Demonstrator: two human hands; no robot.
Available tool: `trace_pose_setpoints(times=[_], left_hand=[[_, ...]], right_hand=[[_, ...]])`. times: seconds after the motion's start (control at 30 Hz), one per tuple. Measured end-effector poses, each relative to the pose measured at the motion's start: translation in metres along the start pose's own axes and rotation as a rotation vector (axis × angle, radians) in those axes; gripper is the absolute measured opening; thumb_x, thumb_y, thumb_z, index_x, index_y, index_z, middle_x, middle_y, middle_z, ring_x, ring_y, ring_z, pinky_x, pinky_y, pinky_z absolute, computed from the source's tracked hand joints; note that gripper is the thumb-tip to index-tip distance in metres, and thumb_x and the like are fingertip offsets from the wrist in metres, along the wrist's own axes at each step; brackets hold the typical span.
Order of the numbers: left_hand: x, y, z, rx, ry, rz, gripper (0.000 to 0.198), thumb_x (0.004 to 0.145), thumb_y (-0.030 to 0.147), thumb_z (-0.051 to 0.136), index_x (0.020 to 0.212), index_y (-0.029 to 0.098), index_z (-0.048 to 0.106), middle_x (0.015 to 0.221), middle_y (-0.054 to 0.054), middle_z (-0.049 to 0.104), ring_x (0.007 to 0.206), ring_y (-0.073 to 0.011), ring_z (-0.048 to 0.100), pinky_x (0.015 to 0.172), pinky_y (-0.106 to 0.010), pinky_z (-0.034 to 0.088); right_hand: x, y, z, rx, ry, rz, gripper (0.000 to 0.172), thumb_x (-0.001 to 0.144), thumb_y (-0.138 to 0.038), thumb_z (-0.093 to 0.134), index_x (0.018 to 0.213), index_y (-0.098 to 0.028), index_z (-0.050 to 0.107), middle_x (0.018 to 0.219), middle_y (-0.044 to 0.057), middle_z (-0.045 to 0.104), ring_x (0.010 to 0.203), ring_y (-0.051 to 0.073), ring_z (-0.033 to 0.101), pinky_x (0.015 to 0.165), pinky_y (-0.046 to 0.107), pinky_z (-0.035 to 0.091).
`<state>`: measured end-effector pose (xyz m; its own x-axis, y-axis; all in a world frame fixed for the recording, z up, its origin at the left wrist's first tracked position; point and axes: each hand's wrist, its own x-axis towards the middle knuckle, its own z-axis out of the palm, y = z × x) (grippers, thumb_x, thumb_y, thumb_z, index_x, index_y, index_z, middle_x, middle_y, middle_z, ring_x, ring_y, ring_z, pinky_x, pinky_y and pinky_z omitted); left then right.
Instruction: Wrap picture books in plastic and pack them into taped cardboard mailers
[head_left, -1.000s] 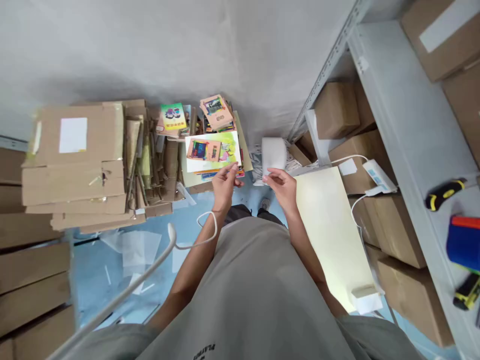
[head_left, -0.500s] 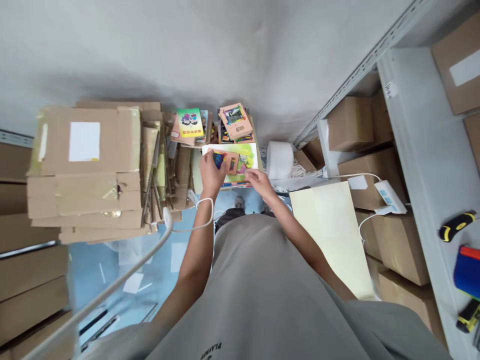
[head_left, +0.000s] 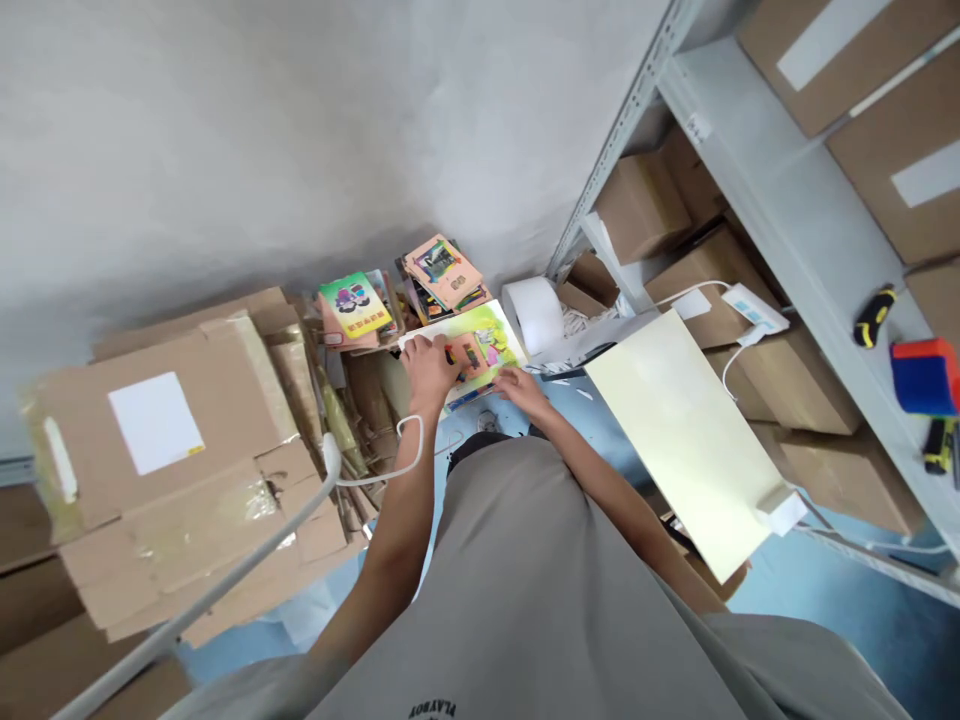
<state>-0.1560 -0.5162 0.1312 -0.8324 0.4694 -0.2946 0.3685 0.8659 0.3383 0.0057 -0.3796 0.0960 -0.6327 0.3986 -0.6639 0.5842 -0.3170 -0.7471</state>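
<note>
A large thin book with a white and yellow-green cover lies on a low pile by the wall. On top of it rests a smaller pink booklet with a dark picture, its left part covered by my left hand. The fingers of that hand are bent round the booklet's left side, thumb toward its middle. My right hand has its fingers closed at the large book's near edge; its fingertips are small and partly hidden. Behind stand a stack of pink booklets and another topped by a green-yellow booklet.
Flattened cardboard boxes are piled on the left, with a white curved tube before them. A white roll stands right of the books. Further right are a cream board and a metal shelf with cartons.
My view has turned, so the shelf and cardboard appear tilted. My left hand covers more of the pink booklet's picture. The right hand stays by the large book's near edge.
</note>
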Motion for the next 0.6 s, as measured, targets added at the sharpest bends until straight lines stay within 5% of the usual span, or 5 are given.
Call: trace_pose_setpoints(times=[0.1,0.23,0.37,0.47,0.6], left_hand=[[0.005,0.008,0.005,-0.039,-0.100,0.016,0.054,0.093,0.042,0.084,0.137,0.012,0.074,0.140,-0.030,0.073,0.138,-0.0515,0.067,0.114,-0.058,0.056],[-0.002,0.040,0.030,-0.348,-0.153,0.165,0.020,0.099,0.033,0.073,0.113,0.020,0.080,0.115,-0.019,0.084,0.112,-0.0404,0.080,0.102,-0.048,0.060],[-0.023,0.093,0.055,-0.780,-0.206,0.288,0.017,0.097,0.035,0.073,0.102,0.020,0.079,0.103,-0.013,0.086,0.097,-0.0318,0.080,0.092,-0.040,0.062],[-0.042,0.136,0.065,-1.026,-0.271,0.299,0.029,0.095,0.047,0.077,0.100,0.019,0.079,0.102,-0.010,0.086,0.093,-0.0278,0.079,0.085,-0.036,0.062],[-0.065,0.193,0.074,-1.209,-0.405,0.273,0.047,0.084,0.062,0.089,0.101,0.019,0.081,0.100,-0.007,0.085,0.094,-0.0260,0.078,0.084,-0.034,0.063]], right_hand=[[-0.016,0.012,-0.001,0.053,-0.054,0.103,0.015,0.103,-0.036,0.082,0.103,-0.022,0.077,0.114,0.010,0.089,0.094,0.021,0.086,0.096,0.038,0.072],[-0.032,0.019,-0.010,0.158,0.015,0.086,0.011,0.105,-0.034,0.078,0.102,-0.023,0.077,0.105,0.008,0.090,0.087,0.020,0.085,0.091,0.036,0.071],[-0.048,0.014,-0.050,0.183,0.230,-0.102,0.018,0.101,-0.040,0.077,0.093,-0.025,0.076,0.090,0.004,0.085,0.084,0.023,0.084,0.092,0.041,0.072],[-0.072,0.014,-0.095,0.098,0.520,-0.299,0.021,0.095,-0.045,0.080,0.099,-0.025,0.075,0.098,0.005,0.085,0.088,0.023,0.082,0.092,0.040,0.071],[-0.118,0.026,-0.149,0.107,0.797,-0.371,0.043,0.088,-0.057,0.086,0.112,-0.025,0.069,0.111,0.006,0.084,0.074,0.018,0.074,0.070,0.033,0.065]])
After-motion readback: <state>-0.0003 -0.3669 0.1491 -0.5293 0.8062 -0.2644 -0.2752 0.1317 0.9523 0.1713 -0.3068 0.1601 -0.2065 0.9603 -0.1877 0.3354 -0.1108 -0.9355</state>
